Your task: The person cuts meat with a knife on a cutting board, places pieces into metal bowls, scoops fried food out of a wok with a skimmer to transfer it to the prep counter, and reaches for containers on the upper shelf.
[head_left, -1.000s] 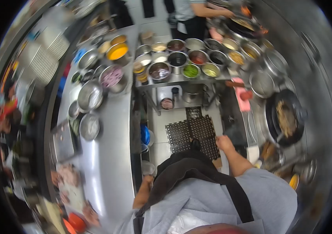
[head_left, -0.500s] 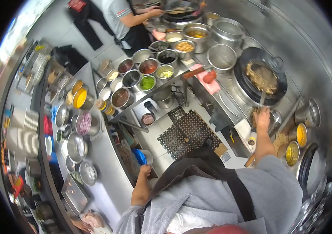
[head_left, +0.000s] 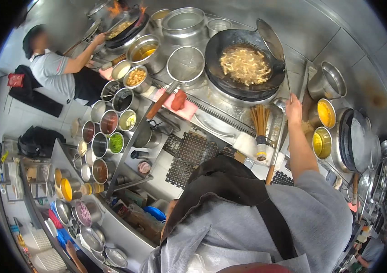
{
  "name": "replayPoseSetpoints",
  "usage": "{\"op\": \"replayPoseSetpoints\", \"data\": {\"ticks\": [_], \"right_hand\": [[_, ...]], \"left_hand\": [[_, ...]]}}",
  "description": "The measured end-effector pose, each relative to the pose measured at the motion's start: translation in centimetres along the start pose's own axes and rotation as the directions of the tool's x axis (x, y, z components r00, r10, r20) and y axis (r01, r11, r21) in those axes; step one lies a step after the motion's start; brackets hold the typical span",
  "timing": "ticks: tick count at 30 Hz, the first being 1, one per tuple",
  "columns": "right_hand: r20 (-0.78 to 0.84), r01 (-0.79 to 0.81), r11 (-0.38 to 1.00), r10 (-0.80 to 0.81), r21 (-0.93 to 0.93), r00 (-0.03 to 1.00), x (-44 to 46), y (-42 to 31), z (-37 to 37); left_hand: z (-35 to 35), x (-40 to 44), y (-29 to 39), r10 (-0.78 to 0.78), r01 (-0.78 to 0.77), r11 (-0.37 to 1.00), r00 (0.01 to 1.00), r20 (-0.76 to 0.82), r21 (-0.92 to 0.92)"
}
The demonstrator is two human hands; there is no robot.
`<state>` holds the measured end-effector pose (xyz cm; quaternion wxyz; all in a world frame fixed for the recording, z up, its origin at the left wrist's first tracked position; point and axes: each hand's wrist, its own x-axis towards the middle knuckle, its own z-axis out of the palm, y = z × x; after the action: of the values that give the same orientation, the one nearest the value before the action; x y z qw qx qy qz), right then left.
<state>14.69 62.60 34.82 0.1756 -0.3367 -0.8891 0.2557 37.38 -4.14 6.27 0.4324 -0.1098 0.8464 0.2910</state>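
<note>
My right hand is closed around the handle of a round skimmer. The skimmer's head is raised at the right rim of a black wok. Pale strips of food lie in brown, bubbling liquid in the wok. Below my right hand, a ladle with a wooden handle lies across the stove's front edge. Beside it stands a bamboo wok brush. Only a sliver of my left hand shows beside my apron, near a blue bowl; its fingers are hidden.
A mesh strainer with a wooden handle rests on a pot left of the wok. Pots of sauces and chopped ingredients crowd the left counter. A co-worker tends another wok with flames. Yellow-filled pots stand at right.
The skimmer has come up out of the food to the wok's right rim, with my right hand still on it. My view has turned, bringing more of the co-worker into sight.
</note>
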Motion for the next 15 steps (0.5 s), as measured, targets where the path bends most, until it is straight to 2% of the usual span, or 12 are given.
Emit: {"op": "replayPoseSetpoints", "data": {"ticks": [2, 3, 4, 5, 6, 7, 8, 9, 10, 11, 12, 15], "right_hand": [[-0.089, 0.177, 0.979, -0.185, -0.098, 0.979, -1.0, 1.2, 0.3], [-0.091, 0.174, 0.98, -0.183, -0.101, 0.979, -1.7, 1.3, 0.0], [0.062, -0.002, 0.992, -0.005, 0.123, 0.998, -3.0, 0.3, -0.8], [0.244, -0.208, 0.928, 0.134, 0.309, 0.961, -3.9, -0.7, -1.2], [0.245, -0.211, 0.928, 0.138, 0.307, 0.96, -4.8, -1.5, -1.1], [0.375, -0.358, 0.795, 0.178, 0.49, 0.91, -5.6, -2.3, -0.8], [0.505, -0.5, 0.606, 0.181, 0.619, 0.844, -6.3, -3.4, -0.6], [0.532, -0.537, 0.519, 0.176, 0.665, 0.828, -6.3, -5.2, -0.5], [0.529, -0.538, 0.518, 0.181, 0.665, 0.829, -6.1, -6.2, 0.4], [0.557, -0.557, 0.463, 0.153, 0.69, 0.817, -5.5, -7.0, 1.8], [0.582, -0.575, 0.406, 0.122, 0.71, 0.804, -4.8, -7.4, 3.2], [0.619, -0.621, 0.345, 0.13, 0.704, 0.775, -3.6, -8.7, 6.7]], "left_hand": [[-0.3, 1.6, 0.6, -0.024, 0.023, 1.0, 0.999, 0.027, 0.016], [-1.1, 2.5, 0.9, -0.031, 0.031, 0.999, 0.999, 0.025, 0.008], [-2.3, 3.6, 1.5, -0.039, 0.039, 0.999, 0.999, 0.011, -0.008], [-3.7, 5.0, 2.0, -0.047, 0.046, 0.998, 0.999, -0.015, -0.036], [-5.5, 6.9, 2.7, -0.053, 0.047, 0.994, 0.997, -0.059, -0.101], [-7.9, 9.4, 3.4, -0.075, 0.038, 0.968, 0.987, -0.139, -0.249], [-10.7, 12.1, 4.2, -0.095, -0.011, 0.912, 0.967, -0.238, -0.41], [-13.7, 12.0, 7.5, -0.082, -0.168, 0.773, 0.929, -0.36, -0.611], [-16.6, 16.6, 7.4, 0.042, -0.215, 0.932, 0.864, -0.502, -0.293], [-21.9, 9.2, 17.9, -0.045, -0.118, 0.961, 0.828, -0.56, -0.25], [-24.2, 11.6, 18.8, 0.076, -0.283, 0.937, 0.737, -0.671, -0.204], [-30.8, 14.8, 25.6, 0.266, -0.338, 0.937, 0.508, -0.819, 0.094]]}}
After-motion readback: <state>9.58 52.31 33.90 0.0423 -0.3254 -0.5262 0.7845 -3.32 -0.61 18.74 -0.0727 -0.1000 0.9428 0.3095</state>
